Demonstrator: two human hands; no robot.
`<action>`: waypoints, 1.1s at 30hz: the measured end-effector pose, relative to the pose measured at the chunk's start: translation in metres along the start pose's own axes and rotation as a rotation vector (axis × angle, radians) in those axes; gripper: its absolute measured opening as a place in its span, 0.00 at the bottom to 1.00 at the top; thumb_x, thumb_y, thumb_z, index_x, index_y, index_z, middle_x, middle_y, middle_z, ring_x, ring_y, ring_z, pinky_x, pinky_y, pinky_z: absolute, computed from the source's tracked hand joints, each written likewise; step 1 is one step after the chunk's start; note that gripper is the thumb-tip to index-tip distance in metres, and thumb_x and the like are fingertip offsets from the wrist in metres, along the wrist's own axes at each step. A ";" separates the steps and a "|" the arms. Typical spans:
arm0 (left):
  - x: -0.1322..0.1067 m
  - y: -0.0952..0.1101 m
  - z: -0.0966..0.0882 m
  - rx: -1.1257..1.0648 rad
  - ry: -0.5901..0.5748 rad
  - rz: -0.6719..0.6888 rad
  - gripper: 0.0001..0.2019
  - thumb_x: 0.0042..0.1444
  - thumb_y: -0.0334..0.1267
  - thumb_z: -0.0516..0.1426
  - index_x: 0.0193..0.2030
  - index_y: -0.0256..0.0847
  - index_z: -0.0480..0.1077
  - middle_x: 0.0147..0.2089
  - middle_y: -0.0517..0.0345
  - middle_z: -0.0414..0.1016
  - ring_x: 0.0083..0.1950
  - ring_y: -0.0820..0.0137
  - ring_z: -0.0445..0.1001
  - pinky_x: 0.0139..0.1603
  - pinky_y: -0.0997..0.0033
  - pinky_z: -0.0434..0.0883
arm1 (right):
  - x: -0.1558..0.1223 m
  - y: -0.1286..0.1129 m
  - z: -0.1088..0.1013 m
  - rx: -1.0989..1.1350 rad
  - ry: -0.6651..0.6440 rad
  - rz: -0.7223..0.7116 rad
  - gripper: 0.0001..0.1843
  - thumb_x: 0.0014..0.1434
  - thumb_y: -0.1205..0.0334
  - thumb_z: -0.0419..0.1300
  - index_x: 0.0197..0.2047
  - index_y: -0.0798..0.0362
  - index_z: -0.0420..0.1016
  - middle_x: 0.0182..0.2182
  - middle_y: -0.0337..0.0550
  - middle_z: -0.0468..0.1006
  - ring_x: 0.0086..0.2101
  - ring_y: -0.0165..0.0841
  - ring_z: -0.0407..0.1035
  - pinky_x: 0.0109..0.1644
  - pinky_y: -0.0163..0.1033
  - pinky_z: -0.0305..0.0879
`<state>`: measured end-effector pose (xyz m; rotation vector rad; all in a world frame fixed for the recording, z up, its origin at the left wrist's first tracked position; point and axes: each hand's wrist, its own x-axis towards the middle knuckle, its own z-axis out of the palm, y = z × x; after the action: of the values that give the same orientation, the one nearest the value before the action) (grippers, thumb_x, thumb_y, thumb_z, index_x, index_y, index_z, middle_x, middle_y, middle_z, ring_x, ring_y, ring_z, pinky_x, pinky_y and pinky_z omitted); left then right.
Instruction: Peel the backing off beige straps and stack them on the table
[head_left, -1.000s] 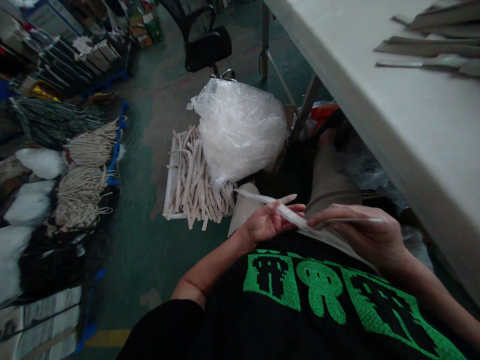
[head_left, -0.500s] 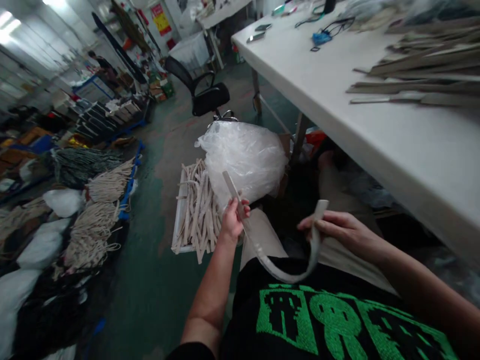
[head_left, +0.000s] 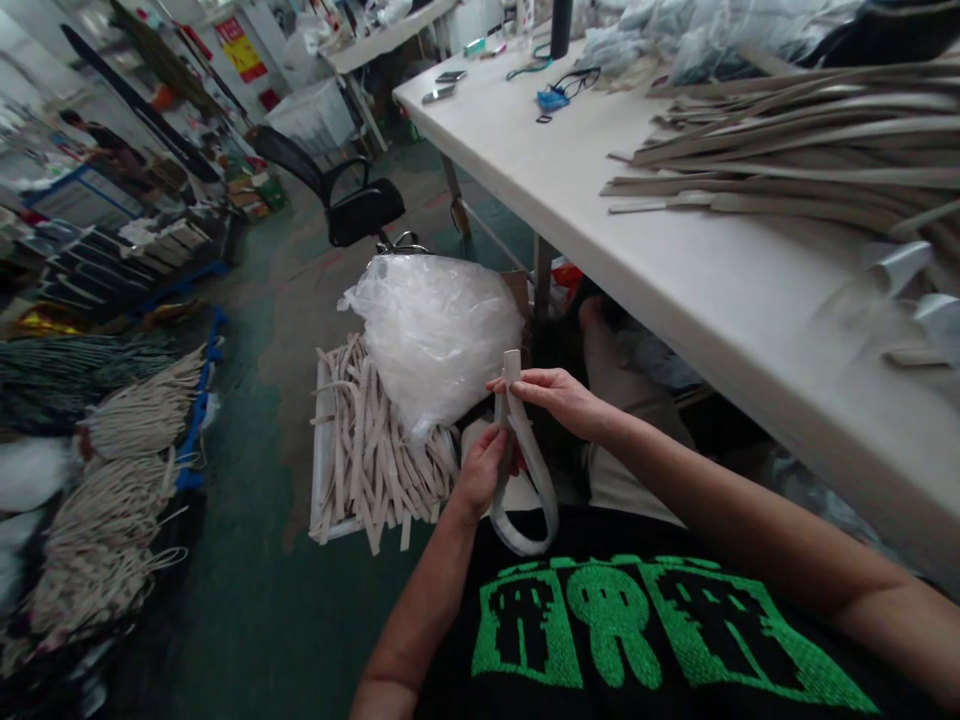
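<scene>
While I hold it in front of my chest, the beige strap is folded into a hanging loop with both ends brought together at the top. My right hand pinches those two ends between thumb and fingertips, and my left hand is closed around both runs of the strap just below, so both grips are clamped on it. The loop's bottom curve hangs free above my lap, touching nothing. On my right the long edge of the white table runs diagonally past my right forearm, close but apart from it. A pile of matching strips lies well up on the tabletop. Just beyond my hands sits a crumpled clear plastic bag, and beside it on the floor a white tray heaped with more strips, some poking over its near edge. Left of the tray there's a wide lane of bare green floor, then bundles of pale cord. A black office chair stands farther back, well clear. For writing, the green blocky print on my black shirt won't read from this angle, and the red and yellow wall sign is too small to make out.
</scene>
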<state>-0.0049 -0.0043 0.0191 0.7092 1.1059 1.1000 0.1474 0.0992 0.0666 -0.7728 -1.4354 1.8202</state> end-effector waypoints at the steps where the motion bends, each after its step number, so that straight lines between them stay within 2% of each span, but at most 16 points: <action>1: 0.000 0.001 0.003 -0.001 0.011 0.019 0.23 0.55 0.59 0.61 0.38 0.36 0.73 0.23 0.61 0.70 0.22 0.76 0.65 0.24 0.75 0.61 | -0.001 0.001 0.002 0.001 0.014 0.017 0.25 0.54 0.39 0.68 0.43 0.52 0.85 0.40 0.45 0.83 0.41 0.39 0.74 0.48 0.42 0.70; 2: 0.000 0.002 0.007 -0.013 0.013 0.042 0.24 0.55 0.60 0.60 0.40 0.36 0.74 0.24 0.60 0.71 0.23 0.76 0.66 0.25 0.75 0.62 | -0.002 0.002 0.005 0.009 0.019 0.045 0.26 0.53 0.39 0.68 0.44 0.52 0.84 0.35 0.43 0.82 0.34 0.36 0.74 0.39 0.39 0.71; 4: 0.000 0.004 0.015 -0.045 -0.006 0.084 0.26 0.55 0.61 0.60 0.45 0.38 0.74 0.28 0.58 0.74 0.27 0.72 0.70 0.29 0.73 0.66 | -0.006 0.003 0.011 0.031 0.002 0.120 0.30 0.53 0.38 0.68 0.47 0.54 0.83 0.25 0.39 0.78 0.20 0.29 0.66 0.21 0.34 0.63; 6: -0.001 0.006 0.024 -0.037 -0.026 0.101 0.27 0.54 0.62 0.60 0.45 0.38 0.73 0.28 0.57 0.75 0.29 0.70 0.72 0.32 0.71 0.68 | -0.011 0.002 0.017 0.042 -0.030 0.194 0.33 0.54 0.38 0.66 0.52 0.56 0.80 0.18 0.35 0.72 0.12 0.27 0.59 0.13 0.32 0.52; 9: -0.001 0.011 0.029 0.071 -0.068 0.086 0.28 0.54 0.64 0.58 0.39 0.36 0.72 0.26 0.56 0.74 0.28 0.69 0.72 0.33 0.68 0.70 | -0.016 -0.004 0.020 0.080 -0.017 0.238 0.36 0.56 0.38 0.65 0.58 0.57 0.76 0.15 0.34 0.71 0.10 0.31 0.61 0.12 0.35 0.55; 11: -0.003 0.016 0.024 0.187 -0.108 0.072 0.28 0.55 0.65 0.55 0.37 0.36 0.71 0.27 0.55 0.75 0.29 0.68 0.73 0.35 0.67 0.71 | -0.014 -0.007 0.016 0.113 0.084 0.196 0.31 0.55 0.41 0.67 0.54 0.55 0.79 0.20 0.38 0.76 0.16 0.34 0.68 0.19 0.38 0.65; 12: -0.004 0.017 0.018 0.257 -0.128 0.058 0.27 0.56 0.63 0.55 0.36 0.36 0.71 0.28 0.54 0.75 0.31 0.67 0.74 0.37 0.67 0.71 | -0.011 -0.007 0.012 0.118 0.155 0.151 0.28 0.53 0.42 0.69 0.49 0.55 0.81 0.25 0.41 0.79 0.22 0.36 0.72 0.26 0.39 0.71; 14: -0.009 0.015 0.003 0.403 -0.139 0.011 0.23 0.59 0.59 0.54 0.34 0.37 0.70 0.30 0.54 0.76 0.34 0.68 0.74 0.41 0.67 0.70 | -0.002 -0.005 0.003 0.115 0.281 0.061 0.22 0.49 0.45 0.72 0.40 0.54 0.84 0.37 0.47 0.83 0.39 0.40 0.76 0.46 0.41 0.72; 15: -0.012 0.012 -0.006 0.459 -0.130 -0.021 0.21 0.59 0.56 0.54 0.33 0.37 0.71 0.31 0.54 0.76 0.34 0.69 0.74 0.42 0.67 0.70 | 0.002 -0.003 -0.002 0.119 0.326 0.034 0.21 0.47 0.45 0.73 0.37 0.53 0.85 0.41 0.48 0.83 0.46 0.42 0.74 0.55 0.41 0.68; 17: -0.020 -0.001 -0.026 0.509 -0.083 -0.096 0.17 0.57 0.52 0.58 0.33 0.38 0.72 0.31 0.56 0.77 0.33 0.70 0.73 0.42 0.68 0.69 | 0.009 0.002 -0.010 0.146 0.383 0.032 0.20 0.44 0.46 0.75 0.35 0.52 0.85 0.45 0.49 0.82 0.53 0.44 0.69 0.64 0.43 0.60; 19: -0.031 -0.017 -0.045 0.434 -0.020 -0.191 0.16 0.50 0.50 0.64 0.32 0.38 0.72 0.29 0.58 0.76 0.31 0.71 0.72 0.39 0.69 0.68 | 0.014 0.009 -0.016 0.161 0.419 0.062 0.18 0.44 0.47 0.75 0.34 0.51 0.85 0.46 0.49 0.82 0.55 0.45 0.68 0.66 0.46 0.56; 22: -0.052 -0.039 -0.073 0.089 0.028 -0.282 0.21 0.38 0.50 0.71 0.30 0.37 0.72 0.26 0.58 0.74 0.27 0.72 0.71 0.35 0.70 0.69 | 0.017 0.023 -0.023 0.132 0.406 0.161 0.15 0.49 0.49 0.72 0.35 0.49 0.85 0.51 0.50 0.80 0.58 0.46 0.66 0.67 0.47 0.56; 25: -0.080 -0.043 -0.101 -0.313 0.100 -0.146 0.23 0.37 0.51 0.72 0.31 0.37 0.71 0.25 0.60 0.71 0.30 0.69 0.76 0.42 0.64 0.73 | 0.017 0.043 -0.028 0.096 0.376 0.295 0.13 0.51 0.50 0.69 0.37 0.47 0.84 0.54 0.49 0.78 0.60 0.47 0.65 0.65 0.48 0.60; 28: -0.110 -0.022 -0.131 -0.415 0.225 0.100 0.21 0.43 0.50 0.71 0.36 0.39 0.72 0.27 0.61 0.72 0.36 0.65 0.79 0.48 0.58 0.75 | 0.013 0.067 -0.034 0.029 0.386 0.396 0.11 0.48 0.51 0.69 0.35 0.44 0.84 0.54 0.47 0.78 0.61 0.47 0.63 0.65 0.49 0.61; 31: -0.134 0.018 -0.166 -0.270 0.379 0.239 0.21 0.47 0.47 0.69 0.46 0.44 0.71 0.33 0.60 0.77 0.34 0.66 0.79 0.40 0.62 0.77 | 0.002 0.085 -0.040 -0.076 0.360 0.480 0.12 0.44 0.51 0.69 0.35 0.41 0.84 0.53 0.47 0.79 0.61 0.49 0.64 0.65 0.49 0.59; 33: -0.140 0.049 -0.191 -0.131 0.482 0.261 0.28 0.48 0.46 0.69 0.55 0.49 0.67 0.37 0.59 0.78 0.32 0.68 0.79 0.36 0.67 0.76 | -0.009 0.092 -0.044 -0.131 0.333 0.526 0.12 0.43 0.50 0.68 0.34 0.39 0.84 0.51 0.47 0.80 0.59 0.51 0.66 0.65 0.50 0.59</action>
<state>-0.2088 -0.1319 0.0465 0.5041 1.3537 1.6074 0.1738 0.1029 -0.0318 -1.5580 -1.2107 1.8555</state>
